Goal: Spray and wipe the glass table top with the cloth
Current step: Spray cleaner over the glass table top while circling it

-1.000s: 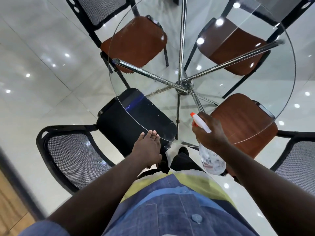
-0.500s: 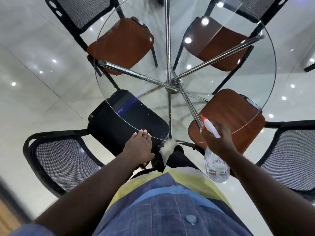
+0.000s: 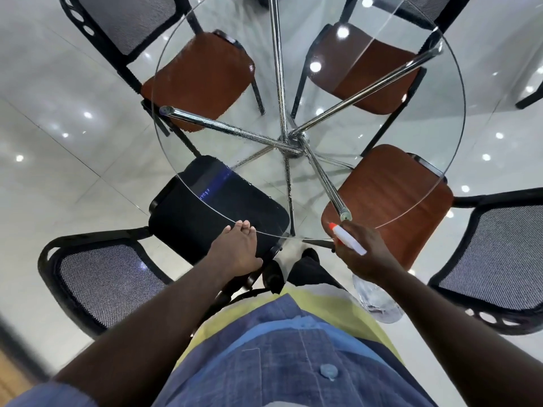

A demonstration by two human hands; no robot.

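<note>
An office meeting area is showing here: black-framed mesh-backed chairs with brown padded seats are ringing a round clear glass desk that is standing on crossed chrome tube legs, and a glossy white tiled floor is carrying bright round light reflections.

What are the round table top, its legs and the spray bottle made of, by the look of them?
Table top: clear glossy glass; chairs and floor show through, light spots glint. Legs: metal tubes, probably chromed; mirror-bright. Spray bottle in the right hand: likely plastic; see-through body, opaque white head, orange-red nozzle.
</note>
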